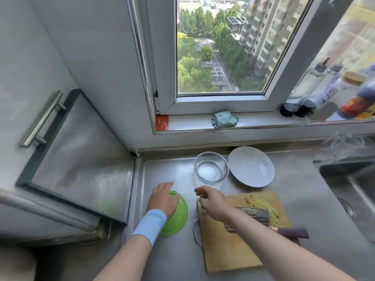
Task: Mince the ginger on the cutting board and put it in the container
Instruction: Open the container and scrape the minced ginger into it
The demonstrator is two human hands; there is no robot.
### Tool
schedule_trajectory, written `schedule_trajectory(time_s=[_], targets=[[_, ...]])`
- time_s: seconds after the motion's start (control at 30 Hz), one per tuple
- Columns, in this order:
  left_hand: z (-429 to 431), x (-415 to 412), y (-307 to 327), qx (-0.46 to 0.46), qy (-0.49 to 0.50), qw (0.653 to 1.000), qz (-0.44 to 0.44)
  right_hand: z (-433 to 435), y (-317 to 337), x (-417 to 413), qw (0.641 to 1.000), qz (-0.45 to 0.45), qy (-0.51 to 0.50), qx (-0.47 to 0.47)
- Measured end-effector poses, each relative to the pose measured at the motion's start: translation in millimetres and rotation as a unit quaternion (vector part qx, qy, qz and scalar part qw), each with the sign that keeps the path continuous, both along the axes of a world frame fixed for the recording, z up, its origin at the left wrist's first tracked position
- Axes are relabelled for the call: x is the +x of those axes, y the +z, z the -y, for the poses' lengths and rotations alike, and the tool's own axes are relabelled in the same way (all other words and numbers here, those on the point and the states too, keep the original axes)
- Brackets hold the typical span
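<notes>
**Ginger heaped by the knife, both hands off it**

One cutting board (229, 248) lies under your right forearm, its long side running away from you. One white plate (251, 167) sits beyond your right hand (213, 201). Your left hand (162, 199) lies palm-down on one green lid (178, 216), fingers curled over its far rim. One glass container (211, 173) stands just ahead, between your hands. One knife (257, 216) lies flat right of your right wrist, its handle pointing right. The ginger (255, 200) forms one strip along the blade's far edge, slanting from far-left to near-right. Your right hand hovers over the board's far-left corner with its fingers bent downward. You cannot tell whether it pinches anything.
</notes>
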State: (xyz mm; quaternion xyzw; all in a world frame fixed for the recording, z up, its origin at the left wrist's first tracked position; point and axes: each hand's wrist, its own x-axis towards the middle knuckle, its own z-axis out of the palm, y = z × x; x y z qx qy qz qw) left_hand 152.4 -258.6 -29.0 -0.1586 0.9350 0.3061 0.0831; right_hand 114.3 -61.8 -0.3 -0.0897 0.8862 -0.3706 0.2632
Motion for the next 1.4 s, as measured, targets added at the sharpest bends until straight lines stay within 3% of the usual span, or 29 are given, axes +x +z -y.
schedule_trajectory(time_s=[0.17,0.33,0.47,0.63,0.83,0.9,0.97,1.03,1.1,1.17,1.27,1.4], targets=[[-76,-7,9,0.048,-0.12,0.991,-0.019,-105,13,23,0.989,-0.081,-0.02,0.123],[-144,2,12,0.032,-0.21,0.977,0.024,-206,1,45,0.938,-0.127,0.068,0.314],[-176,15,12,0.036,-0.213,0.975,0.058,-245,-12,55,0.912,-0.148,0.125,0.36],[-194,23,20,0.006,-0.191,0.979,0.072,-250,-27,58,0.865,-0.304,0.162,0.365],[-211,22,24,-0.013,-0.145,0.988,0.055,-263,-43,59,0.833,-0.37,0.179,0.37],[-217,24,27,-0.012,-0.139,0.989,0.045,-263,-36,59,0.843,-0.345,0.183,0.371],[-219,23,28,0.004,-0.121,0.993,0.007,-262,-25,56,0.874,-0.305,0.158,0.344],[-219,20,30,0.005,-0.088,0.989,-0.119,-264,-17,54,0.903,-0.275,0.135,0.301],[-219,13,37,-0.009,-0.021,0.964,-0.264,-271,-4,55,0.917,-0.276,0.134,0.253],[-220,6,46,-0.005,0.041,0.941,-0.336,-283,4,53,0.953,-0.228,0.073,0.187],[-225,-6,41,0.014,0.045,0.952,-0.304,-301,14,56,0.984,-0.142,-0.082,0.071],[-243,-20,18,0.003,-0.089,0.984,-0.152,-312,4,68,0.966,-0.064,-0.247,0.035]])
